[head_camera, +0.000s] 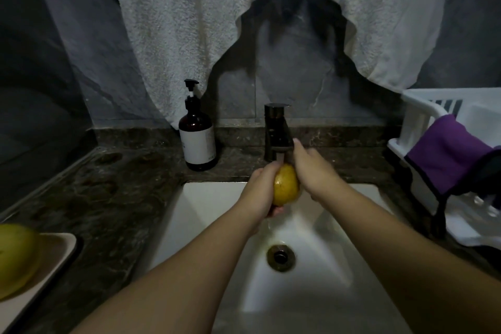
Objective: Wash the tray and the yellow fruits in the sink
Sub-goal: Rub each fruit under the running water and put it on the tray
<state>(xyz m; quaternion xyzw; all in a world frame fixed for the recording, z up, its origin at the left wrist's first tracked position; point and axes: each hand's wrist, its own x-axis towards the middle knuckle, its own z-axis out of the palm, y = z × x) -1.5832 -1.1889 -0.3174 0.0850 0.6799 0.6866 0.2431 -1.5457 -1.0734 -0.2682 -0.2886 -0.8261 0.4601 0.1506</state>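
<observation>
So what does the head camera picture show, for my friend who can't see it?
Two hands, left hand and right hand, hold a yellow fruit under the tap above a white sink. Another yellow fruit sits on a tray at left.

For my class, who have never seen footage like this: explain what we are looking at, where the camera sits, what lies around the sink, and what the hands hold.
There is no machine here: a person wears one camera on the head, looking down at their own arms. The left hand grips a yellow fruit under the dark faucet, over the white sink; the right hand lies against the fruit's other side. On the dark countertop stand a brown pump bottle and, lower left, a beige tray carrying another yellow fruit. At right, a purple cloth hangs over a white rack.
</observation>
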